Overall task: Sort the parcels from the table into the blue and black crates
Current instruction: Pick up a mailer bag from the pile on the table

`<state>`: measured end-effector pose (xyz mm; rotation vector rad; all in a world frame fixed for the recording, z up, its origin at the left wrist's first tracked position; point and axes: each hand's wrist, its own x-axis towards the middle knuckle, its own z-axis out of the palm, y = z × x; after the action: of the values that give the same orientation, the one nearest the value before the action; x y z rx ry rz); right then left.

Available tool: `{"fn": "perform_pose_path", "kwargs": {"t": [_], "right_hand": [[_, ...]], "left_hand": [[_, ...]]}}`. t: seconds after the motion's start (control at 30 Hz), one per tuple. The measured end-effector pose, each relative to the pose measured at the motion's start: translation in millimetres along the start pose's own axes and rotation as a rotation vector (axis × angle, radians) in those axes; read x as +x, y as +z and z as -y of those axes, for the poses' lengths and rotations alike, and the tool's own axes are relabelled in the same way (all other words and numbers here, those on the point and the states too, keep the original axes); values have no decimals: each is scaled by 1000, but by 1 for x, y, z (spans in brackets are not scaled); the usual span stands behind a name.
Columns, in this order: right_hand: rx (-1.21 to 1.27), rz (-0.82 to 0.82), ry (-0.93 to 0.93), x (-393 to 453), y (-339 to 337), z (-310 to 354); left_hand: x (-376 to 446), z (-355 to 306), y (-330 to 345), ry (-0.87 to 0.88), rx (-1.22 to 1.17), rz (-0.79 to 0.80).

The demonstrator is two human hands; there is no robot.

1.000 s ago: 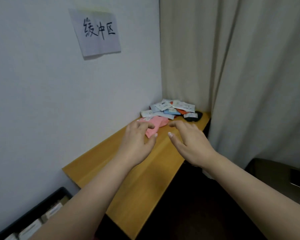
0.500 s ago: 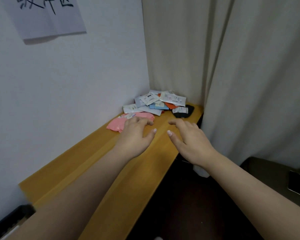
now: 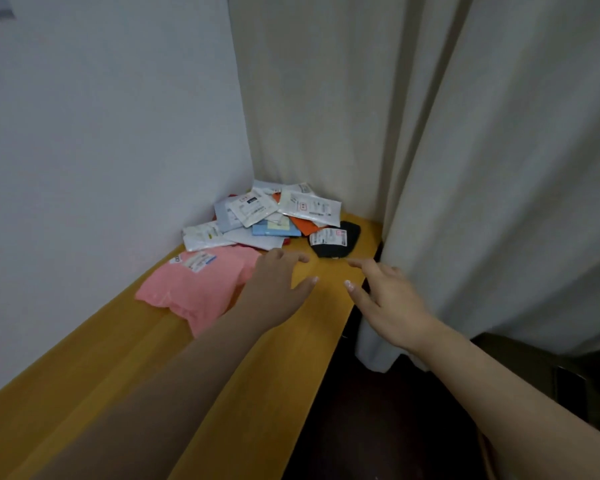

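The parcels [image 3: 274,216] sit heaped in the far corner of the wooden table [image 3: 153,368], at about twelve o'clock from the person, pressed up where the white wall [image 3: 101,133] meets the curtain [image 3: 465,150]. The heap is probably shoved there so that the near stretch of tabletop stays free for handling. A pink parcel [image 3: 194,289] lies apart from the heap at about eleven o'clock, flat on the wood, label up. Its long axis runs from the near left toward the heap, so its labelled end points at roughly one o'clock. A black parcel [image 3: 336,239] rests at the heap's right edge, its label facing up too.

The left hand [image 3: 274,289] hovers just right of the pink parcel, fingers spread and relaxed, holding nothing; whether its edge touches the pink wrapper cannot be told. The right hand [image 3: 385,299] is stretched out at one o'clock, near the table's right edge and close to the curtain, fingers loosely extended and empty, index finger aimed toward the black parcel. Both hands seem poised to take the next pieces from the heap. Neither crate is in view, so the sorting looks far from finished.
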<state>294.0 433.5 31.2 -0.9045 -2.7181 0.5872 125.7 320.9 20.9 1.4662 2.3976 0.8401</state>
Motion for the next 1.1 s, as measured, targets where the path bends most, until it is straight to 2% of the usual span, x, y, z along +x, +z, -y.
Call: {"fn": "perform_pose_path", "kwargs": {"t": [0.17, 0.47, 0.67, 0.83, 1.1], "right_hand": [[-6, 37, 43, 54, 10, -33], [65, 188, -12, 186, 56, -104], [75, 285, -35, 308, 76, -195], [101, 453, 8, 374, 80, -263], [189, 640, 62, 427, 123, -297]], "left_hand": [[52, 14, 15, -9, -26, 15], [167, 24, 83, -161, -132, -19], [251, 48, 147, -423, -161, -63], [312, 40, 194, -666, -271, -85], [347, 44, 244, -1011, -348, -101]]}}
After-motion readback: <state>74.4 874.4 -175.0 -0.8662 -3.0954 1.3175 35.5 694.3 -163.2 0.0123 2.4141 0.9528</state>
